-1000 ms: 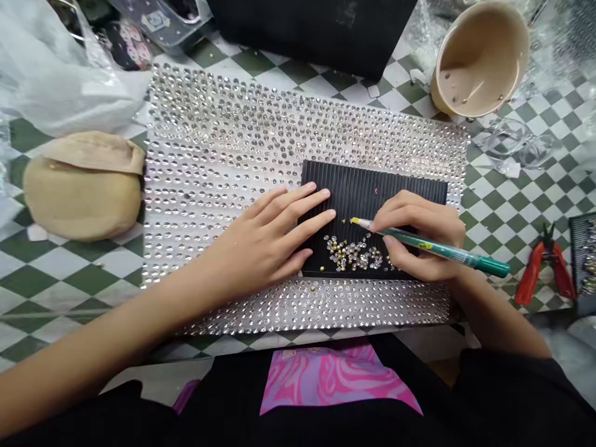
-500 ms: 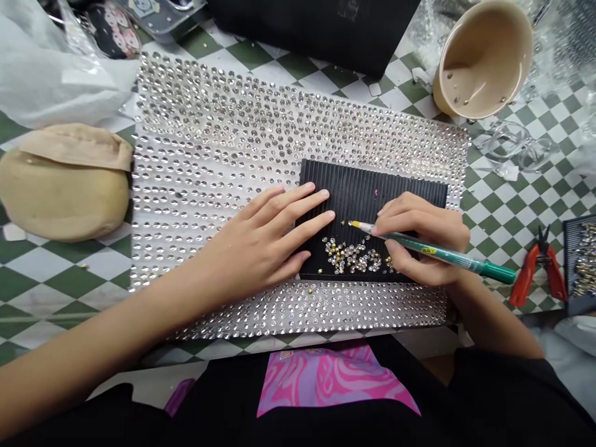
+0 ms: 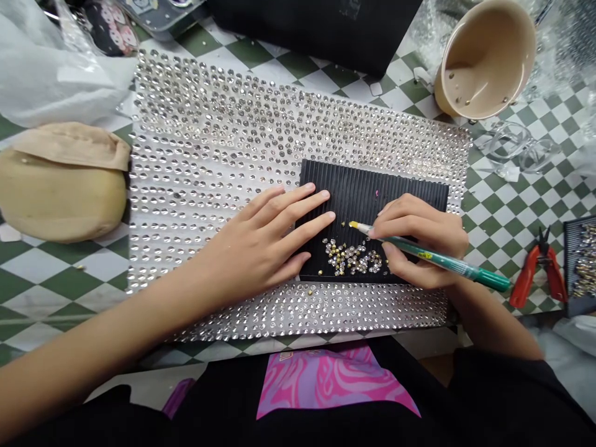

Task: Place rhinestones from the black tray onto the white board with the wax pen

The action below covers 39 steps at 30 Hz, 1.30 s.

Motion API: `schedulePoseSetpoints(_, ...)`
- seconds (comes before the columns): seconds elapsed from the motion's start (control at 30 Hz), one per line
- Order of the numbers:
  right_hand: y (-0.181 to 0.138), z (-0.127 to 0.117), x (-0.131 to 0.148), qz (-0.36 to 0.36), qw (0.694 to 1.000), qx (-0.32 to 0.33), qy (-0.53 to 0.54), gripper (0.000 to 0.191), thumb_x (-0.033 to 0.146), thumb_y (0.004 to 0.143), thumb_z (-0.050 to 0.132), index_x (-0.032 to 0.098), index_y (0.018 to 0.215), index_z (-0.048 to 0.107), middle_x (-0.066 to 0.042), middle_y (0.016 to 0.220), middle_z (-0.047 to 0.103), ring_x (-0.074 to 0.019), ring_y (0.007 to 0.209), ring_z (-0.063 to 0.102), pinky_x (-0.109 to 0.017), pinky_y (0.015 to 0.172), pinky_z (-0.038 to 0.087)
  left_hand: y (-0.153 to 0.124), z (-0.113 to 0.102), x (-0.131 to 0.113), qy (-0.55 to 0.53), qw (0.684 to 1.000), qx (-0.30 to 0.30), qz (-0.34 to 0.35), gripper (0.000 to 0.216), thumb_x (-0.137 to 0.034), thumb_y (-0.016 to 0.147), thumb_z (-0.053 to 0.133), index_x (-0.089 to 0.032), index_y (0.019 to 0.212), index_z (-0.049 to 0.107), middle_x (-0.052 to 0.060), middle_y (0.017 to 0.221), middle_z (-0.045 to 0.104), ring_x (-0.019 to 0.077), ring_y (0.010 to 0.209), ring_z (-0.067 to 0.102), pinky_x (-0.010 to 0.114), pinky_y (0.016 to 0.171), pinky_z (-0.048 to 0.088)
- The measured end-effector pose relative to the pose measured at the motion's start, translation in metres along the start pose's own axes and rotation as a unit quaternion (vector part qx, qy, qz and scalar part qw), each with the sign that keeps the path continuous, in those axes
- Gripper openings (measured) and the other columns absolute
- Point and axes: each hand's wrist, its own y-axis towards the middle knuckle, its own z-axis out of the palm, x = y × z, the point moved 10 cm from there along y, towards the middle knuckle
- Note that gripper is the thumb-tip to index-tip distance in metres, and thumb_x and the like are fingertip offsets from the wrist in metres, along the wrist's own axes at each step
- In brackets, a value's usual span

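A large sheet studded with clear rhinestones covers the middle of the checkered table. On it lies a black ridged tray with a small heap of gold and silver studs. My left hand rests flat with fingers stretched out, its fingertips on the tray's left edge. My right hand is closed on a green pick-up pen. The pen's yellow tip sits on the tray just above the studs, beside a single gold stud.
A beige cup lies tilted at the back right with a few studs inside. Red pliers and another stud tray sit at the right edge. A tan padded form and a plastic bag lie left. A black box stands behind.
The view has shifted slightly, so the sheet sits a little further left. Both hands and the pen stay in nearly the same place on the tray.
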Motion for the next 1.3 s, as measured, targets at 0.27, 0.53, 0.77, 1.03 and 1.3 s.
schedulePoseSetpoints(0.27, 0.000, -0.018, -0.002, 0.009, 0.999, -0.046, 0.011, 0.026, 0.009, 0.091, 0.067, 0.026, 0.110, 0.074, 0.000, 0.091, 0.080, -0.0178, 0.082, 0.073, -0.036, 0.076, 0.063, -0.002, 0.000, 0.002, -0.011, 1.000, 0.003, -0.006, 0.058, -0.028, 0.114, 0.047, -0.023, 0.171, 0.039, 0.008, 0.180, 0.044, 0.0222, 0.174, 0.032, 0.042, 0.147, 0.024)
schedulePoseSetpoints(0.53, -0.018, -0.076, -0.028, 0.042, 0.954, -0.253, -0.159, 0.018, 0.017, 0.093, 0.070, 0.029, 0.101, 0.080, 0.001, 0.084, 0.076, -0.0161, 0.069, 0.068, -0.035, 0.060, 0.050, 0.000, 0.000, 0.003, -0.021, 0.999, 0.031, -0.026, 0.075, -0.027, 0.110, 0.055, -0.030, 0.178, 0.022, 0.007, 0.180, 0.045, 0.0268, 0.171, 0.039, 0.049, 0.144, 0.032)
schedulePoseSetpoints(0.77, -0.020, -0.070, -0.040, 0.081, 0.950, -0.201, -0.224, 0.013, 0.024, 0.095, 0.067, 0.032, 0.096, 0.076, -0.004, 0.081, 0.077, -0.0265, 0.070, 0.070, -0.050, 0.065, 0.058, -0.002, 0.000, 0.003, -0.011, 1.000, 0.023, -0.016, 0.092, -0.018, 0.102, 0.059, -0.032, 0.180, 0.012, 0.006, 0.181, 0.044, 0.0296, 0.169, 0.042, 0.052, 0.141, 0.040)
schedulePoseSetpoints(1.03, -0.022, -0.071, -0.041, 0.070, 0.945, -0.214, -0.237, 0.016, 0.024, 0.098, 0.067, 0.033, 0.100, 0.079, -0.004, 0.083, 0.076, -0.0265, 0.073, 0.070, -0.049, 0.071, 0.060, 0.000, 0.000, 0.001, -0.001, 0.999, 0.044, -0.028, 0.079, -0.017, 0.105, 0.053, -0.028, 0.177, 0.022, 0.007, 0.181, 0.044, 0.0259, 0.173, 0.036, 0.052, 0.144, 0.035)
schedulePoseSetpoints(1.3, -0.022, -0.069, -0.041, 0.054, 0.947, -0.195, -0.250, 0.020, 0.019, 0.097, 0.067, 0.034, 0.104, 0.078, -0.003, 0.083, 0.075, -0.0275, 0.073, 0.070, -0.049, 0.070, 0.061, 0.002, -0.003, 0.000, -0.016, 0.998, 0.056, -0.030, 0.078, -0.019, 0.107, 0.057, -0.028, 0.177, 0.024, 0.008, 0.180, 0.044, 0.0280, 0.172, 0.038, 0.052, 0.144, 0.035)
